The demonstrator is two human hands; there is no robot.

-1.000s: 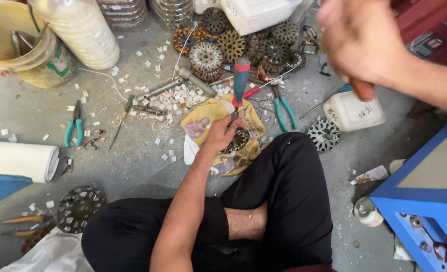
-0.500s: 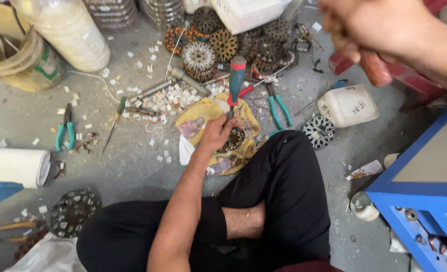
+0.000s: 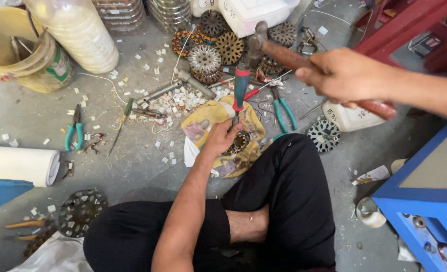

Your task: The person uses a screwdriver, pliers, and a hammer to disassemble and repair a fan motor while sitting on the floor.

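I sit cross-legged on a grey floor. My left hand [image 3: 222, 137] holds a screwdriver [image 3: 240, 86] with a teal and red handle upright, its tip on a round slotted metal core [image 3: 239, 143]. The core lies on a yellow cloth [image 3: 207, 123]. My right hand [image 3: 345, 76] grips the wooden handle of a hammer [image 3: 284, 53], whose metal head hangs just above the screwdriver's top.
Several round metal cores [image 3: 204, 59] lie beyond the cloth, with teal pliers [image 3: 283, 110], white scraps [image 3: 177, 100] and a white jug [image 3: 348, 118]. A yellow bucket [image 3: 17, 48] and second pliers [image 3: 74, 130] are left. A blue cabinet [image 3: 427, 196] stands right.
My right hand has swung down from the upper right, bringing the hammer head over the screwdriver handle. The left hand has kept the screwdriver on the core.
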